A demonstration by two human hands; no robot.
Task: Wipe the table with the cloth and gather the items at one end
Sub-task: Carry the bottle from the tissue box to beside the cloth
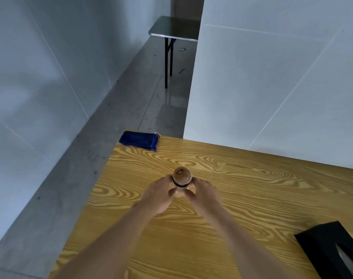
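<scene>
Hands: left hand [158, 195] and right hand [201, 195] both clasp a brown-lidded jar [181, 181]
Cloth: blue cloth [139, 140], folded at the corner of the wooden table [242, 188]
Writing: none legible

Table [242, 198] in the foreground, its left edge running alongside the floor [91, 168]. A bottle [181, 181] stands upright near the table's middle, the left hand [158, 195] against its left side and the right hand [204, 195] against its right. A folded cloth [138, 140] lies at the far left corner, overhanging the edge — well apart from the bottle. A box [332, 250] sits at the near right. A wall panel [272, 77] rises behind the far edge; another wall [30, 77] stands left. A second table [174, 29] stands farther back — partly hidden by the panel.
</scene>
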